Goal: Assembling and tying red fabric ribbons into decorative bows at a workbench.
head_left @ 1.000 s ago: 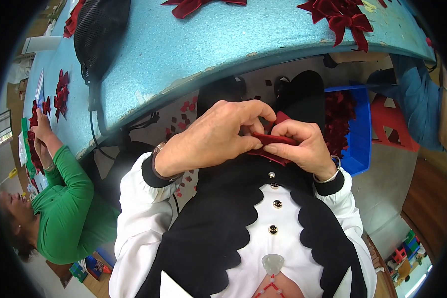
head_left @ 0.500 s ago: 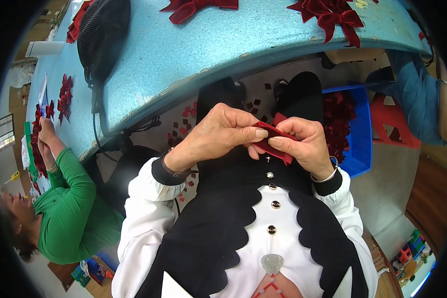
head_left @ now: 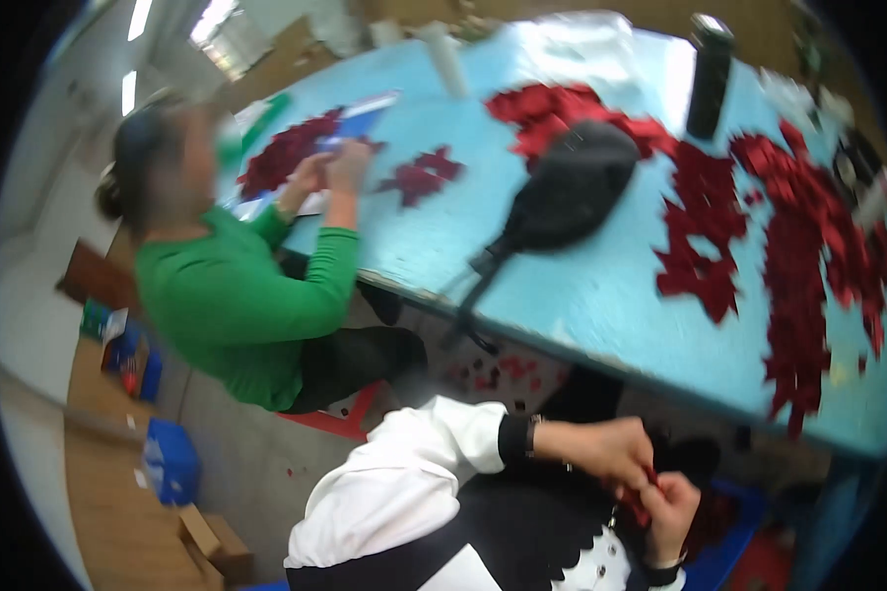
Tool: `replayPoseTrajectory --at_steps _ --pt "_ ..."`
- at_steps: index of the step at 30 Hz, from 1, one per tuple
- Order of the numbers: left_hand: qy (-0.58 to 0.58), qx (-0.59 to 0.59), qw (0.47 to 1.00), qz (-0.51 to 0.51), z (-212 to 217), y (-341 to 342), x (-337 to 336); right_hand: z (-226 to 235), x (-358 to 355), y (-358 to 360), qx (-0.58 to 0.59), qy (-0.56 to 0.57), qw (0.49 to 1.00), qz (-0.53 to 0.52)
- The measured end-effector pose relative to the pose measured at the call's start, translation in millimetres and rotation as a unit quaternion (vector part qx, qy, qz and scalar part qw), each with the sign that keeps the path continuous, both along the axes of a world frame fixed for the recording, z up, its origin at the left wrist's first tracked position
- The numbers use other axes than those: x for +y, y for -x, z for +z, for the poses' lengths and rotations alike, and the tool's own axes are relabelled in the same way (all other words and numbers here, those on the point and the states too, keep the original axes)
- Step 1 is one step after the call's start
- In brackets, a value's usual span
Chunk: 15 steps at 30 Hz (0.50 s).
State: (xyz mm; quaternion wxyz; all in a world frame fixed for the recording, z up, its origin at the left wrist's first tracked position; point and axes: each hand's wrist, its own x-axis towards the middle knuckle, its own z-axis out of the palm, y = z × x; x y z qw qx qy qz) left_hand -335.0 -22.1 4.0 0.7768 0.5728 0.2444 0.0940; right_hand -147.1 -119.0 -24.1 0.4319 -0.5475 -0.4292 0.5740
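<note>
Close together over my lap, my left hand [head_left: 606, 453] and my right hand [head_left: 672, 507] both pinch a small piece of red ribbon [head_left: 641, 504]. Fingers cover most of the ribbon, and blur hides how it is folded. Beyond my hands, dark red velvet bows [head_left: 796, 305] lie in a long heap on the blue table [head_left: 581, 295]. A shorter cluster of bows [head_left: 700, 236] lies left of that heap. Beside my right hand is a blue bin [head_left: 724, 542], partly hidden, with dark red pieces in it.
A black bag-like object [head_left: 572, 192] with a strap lies on the table. A dark bottle [head_left: 710, 79] stands at the far side. To the left, a co-worker in a green top [head_left: 246, 295] handles something at the table. Red scraps [head_left: 498, 374] litter the floor.
My view has swung left and up, showing more of the table and the co-worker. My hands now appear lower and farther right, still gripping the red ribbon.
</note>
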Motion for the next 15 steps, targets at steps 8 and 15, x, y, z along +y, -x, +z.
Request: replayPoseTrajectory --at_steps 8,15 --pt "-0.208 -0.124 0.878 0.413 115.6 171.1 53.3 55.0 42.4 40.5 0.024 0.056 0.992 0.114" --pt "-0.482 0.096 0.628 0.603 115.2 509.4 135.8 54.3 55.7 52.7 0.001 0.047 0.984 0.174"
